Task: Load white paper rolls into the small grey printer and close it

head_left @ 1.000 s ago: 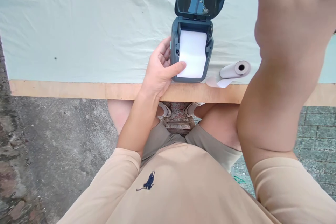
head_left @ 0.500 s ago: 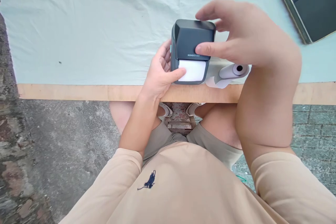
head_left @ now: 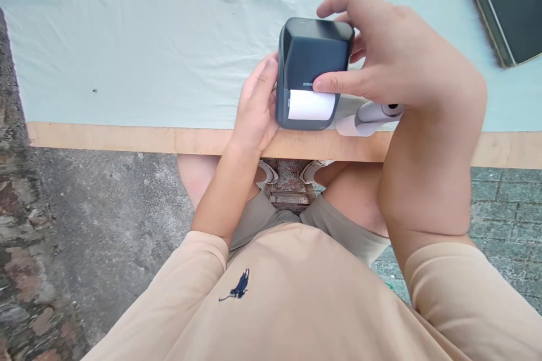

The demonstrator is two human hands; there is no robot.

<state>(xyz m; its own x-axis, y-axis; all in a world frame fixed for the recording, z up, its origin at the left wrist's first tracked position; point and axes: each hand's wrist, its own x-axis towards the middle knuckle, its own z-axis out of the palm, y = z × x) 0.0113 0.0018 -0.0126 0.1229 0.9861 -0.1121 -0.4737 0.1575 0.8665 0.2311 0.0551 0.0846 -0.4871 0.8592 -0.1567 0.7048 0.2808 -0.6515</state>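
Observation:
A dark label printer [head_left: 319, 56] is held up between my two hands near the table's front edge. White label paper [head_left: 311, 105] shows at its near end, below the partly covered brand lettering. My left hand [head_left: 257, 102] holds the printer's left side, its thumb along that side and the other fingers mostly hidden behind. My right hand [head_left: 381, 51] grips it from the right, with the thumb on the dark lid beside the lettering and some fingers around the right edge; the index finger is raised off the top corner.
A roll of white paper [head_left: 375, 113] lies right of the printer, partly behind my right forearm. A dark flat device with a ribbed panel [head_left: 514, 17] rests at the far right. Pale cloth [head_left: 148, 39] covers the table up to a bare wooden edge strip [head_left: 127, 137].
My left thumb has come off the label paper onto the printer's left side. The printer and both hands appear slightly higher in view, and the device at right has shifted toward the edge.

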